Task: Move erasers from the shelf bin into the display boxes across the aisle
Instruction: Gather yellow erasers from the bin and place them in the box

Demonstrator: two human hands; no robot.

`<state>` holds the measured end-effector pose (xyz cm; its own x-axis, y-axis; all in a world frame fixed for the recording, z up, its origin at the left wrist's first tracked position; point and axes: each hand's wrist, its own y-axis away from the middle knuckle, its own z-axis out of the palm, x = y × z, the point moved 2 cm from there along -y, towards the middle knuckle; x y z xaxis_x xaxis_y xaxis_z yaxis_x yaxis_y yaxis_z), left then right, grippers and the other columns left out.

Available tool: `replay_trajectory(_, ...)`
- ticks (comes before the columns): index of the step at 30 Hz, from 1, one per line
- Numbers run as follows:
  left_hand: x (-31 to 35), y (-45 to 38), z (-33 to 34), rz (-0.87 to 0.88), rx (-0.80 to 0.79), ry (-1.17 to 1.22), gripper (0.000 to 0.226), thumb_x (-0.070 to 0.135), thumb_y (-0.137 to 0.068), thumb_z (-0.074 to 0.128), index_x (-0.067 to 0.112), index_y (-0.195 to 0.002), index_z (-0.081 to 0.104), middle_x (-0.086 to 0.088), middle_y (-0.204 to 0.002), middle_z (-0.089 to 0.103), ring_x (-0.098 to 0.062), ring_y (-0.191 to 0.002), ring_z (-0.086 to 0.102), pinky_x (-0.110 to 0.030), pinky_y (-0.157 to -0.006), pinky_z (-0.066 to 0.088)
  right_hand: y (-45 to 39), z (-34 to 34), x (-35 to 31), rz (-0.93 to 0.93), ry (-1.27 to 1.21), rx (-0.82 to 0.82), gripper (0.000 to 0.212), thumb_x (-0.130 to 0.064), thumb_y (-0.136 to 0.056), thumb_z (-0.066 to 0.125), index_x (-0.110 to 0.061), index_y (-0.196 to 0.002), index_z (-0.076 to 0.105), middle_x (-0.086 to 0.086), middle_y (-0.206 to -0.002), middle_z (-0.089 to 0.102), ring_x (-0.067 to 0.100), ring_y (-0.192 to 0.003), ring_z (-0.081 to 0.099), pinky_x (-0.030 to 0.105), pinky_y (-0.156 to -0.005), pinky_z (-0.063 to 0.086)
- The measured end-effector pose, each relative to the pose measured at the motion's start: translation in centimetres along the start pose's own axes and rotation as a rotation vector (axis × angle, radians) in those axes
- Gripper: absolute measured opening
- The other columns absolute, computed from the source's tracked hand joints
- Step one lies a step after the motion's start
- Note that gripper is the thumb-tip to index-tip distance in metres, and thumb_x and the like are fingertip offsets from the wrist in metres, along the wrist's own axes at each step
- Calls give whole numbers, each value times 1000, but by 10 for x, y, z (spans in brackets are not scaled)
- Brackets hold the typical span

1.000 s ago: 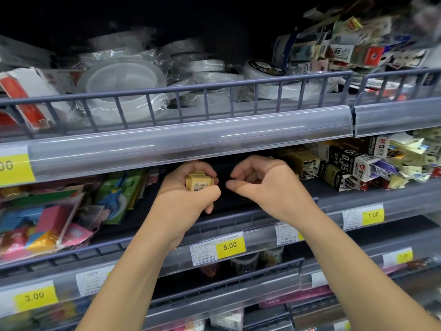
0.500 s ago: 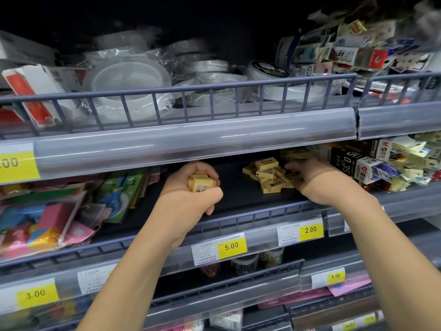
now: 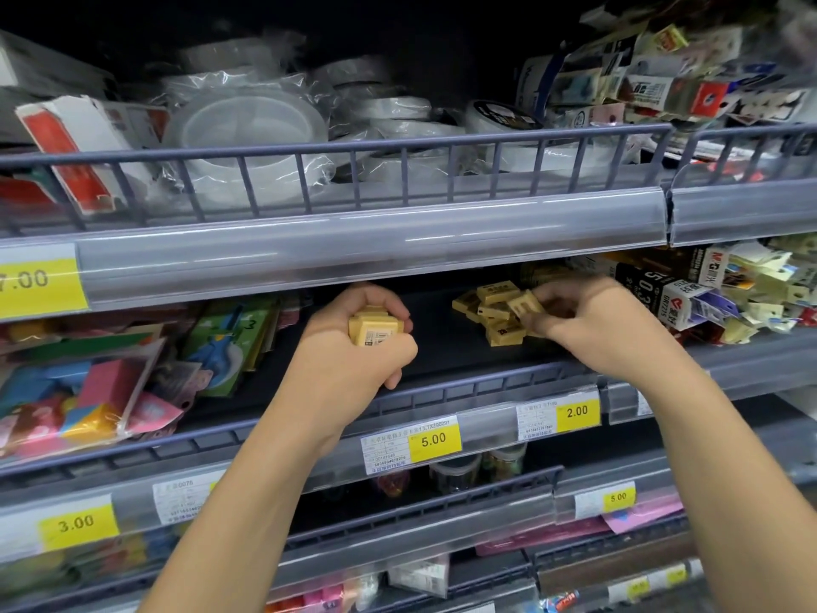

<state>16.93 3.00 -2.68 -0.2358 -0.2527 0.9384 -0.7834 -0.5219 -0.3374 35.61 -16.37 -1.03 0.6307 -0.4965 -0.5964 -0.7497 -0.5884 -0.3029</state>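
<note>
On the dark grey wire-fronted shelf (image 3: 442, 391), the left hand (image 3: 353, 360) grips a stack of small yellow block erasers (image 3: 376, 330); the right hand (image 3: 592, 325) pinches one yellow eraser (image 3: 524, 305) above the loose yellow eraser pile (image 3: 490, 311).

Shop: stocked shelves (image 3: 376, 241), yellow price tags (image 3: 435, 440), stationery.

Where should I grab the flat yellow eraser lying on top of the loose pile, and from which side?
Pinch the flat yellow eraser across its two short ends, coming from the front and slightly above. It lies label-up on top of the loose yellow eraser pile, so its edges look exposed, and the upper shelf rail overhangs, ruling out a straight-down reach. The right hand is nearest; the left hand already grips a stack.
</note>
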Motion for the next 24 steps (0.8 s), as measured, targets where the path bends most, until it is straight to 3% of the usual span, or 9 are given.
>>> replay_trajectory(2, 4, 7, -4, 28, -19, 6, 27, 9, -67, 71, 32, -81, 69, 4, -83, 71, -18, -52, 54, -36, -55, 46, 16, 4, -14, -72, -282, 12, 12, -27, -89, 73, -29, -101, 73, -8, -88, 75, 3, -70, 65, 11, -65, 49)
replay_trajectory(5, 7, 25, -12, 68, -43, 30, 28, 8, -67, 72, 30, -83, 68, 3, -89, 71, -19, -55, 56, -33, -54, 48, 43, 17, -32, -161, -633, -18, 18, -12, -90, 72, -16, -107, 71, 1, -92, 75, 14, -70, 67, 24, -70, 56)
replay_trajectory(7, 4, 41, -18, 85, -69, 50, 25, 12, -68, 73, 28, -86, 68, 0, -90, 70, -20, -56, 57, -30, -55, 49, 63, 28, -37, -188, -768, -39, 20, -8, -90, 71, -10, -109, 69, 7, -90, 73, 19, -71, 66, 24, -68, 54)
replay_trajectory(11, -21, 80, -29, 36, -119, 131, 21, 13, -75, 74, 26, -90, 66, -15, -88, 66, -22, -56, 53, -27, -56, 47, 108, 66, -30, -126, -885, -151, 22, -21, -89, 71, -18, -111, 70, 10, -94, 71, 22, -77, 66, 26, -69, 53)
replay_trajectory(15, -77, 128, -36, -205, -109, 169, 23, 15, -71, 75, 25, -90, 66, -4, -86, 69, -22, -57, 53, -33, -52, 44, 161, 127, -4, 84, -896, -276, 20, -25, -87, 72, -21, -107, 72, 9, -92, 72, 21, -75, 65, 25, -69, 54)
replay_trajectory(20, -168, 207, -49, -614, -7, 188, 28, 21, -61, 75, 25, -88, 68, 0, -88, 72, -21, -61, 57, -30, -57, 49, 242, 206, 44, 444, -862, -372, 14, -10, -89, 72, -20, -99, 74, 8, -82, 71, 20, -69, 61, 26, -61, 50)
replay_trajectory(24, -218, 277, -54, -863, 79, 225, 28, 21, -58, 77, 23, -86, 70, -4, -82, 72, -17, -62, 59, -29, -56, 50, 300, 243, 75, 617, -805, -456, 14, -2, -92, 67, -13, -98, 73, 7, -73, 66, 17, -63, 55, 24, -58, 48)
